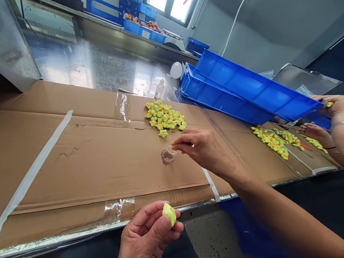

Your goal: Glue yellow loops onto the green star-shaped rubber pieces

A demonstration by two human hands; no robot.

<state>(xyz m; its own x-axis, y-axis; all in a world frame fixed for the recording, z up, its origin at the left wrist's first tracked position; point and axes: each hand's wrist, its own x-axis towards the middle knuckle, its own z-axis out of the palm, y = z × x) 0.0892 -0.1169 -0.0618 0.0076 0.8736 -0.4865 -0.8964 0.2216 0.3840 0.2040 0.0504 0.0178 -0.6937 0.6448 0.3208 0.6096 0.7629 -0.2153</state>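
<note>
Now left grip [148,241] pinches yellow-green piece [169,214] well clear of bench [115,163]; right grip [203,150] meets small cup [167,157], cannot tell whether grasping it. Just beyond right grip: pile of similar pieces [165,116] on bench.

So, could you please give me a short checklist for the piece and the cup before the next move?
1. Piece held in the left hand: ok.
2. Right hand at the cup: ok.
3. What its grip pinches: cannot tell.
4. Pile apart from the cup: ok.
5. Cardboard unmarked: not ok.
6. Co-worker's hand away from the cup: ok.
</note>
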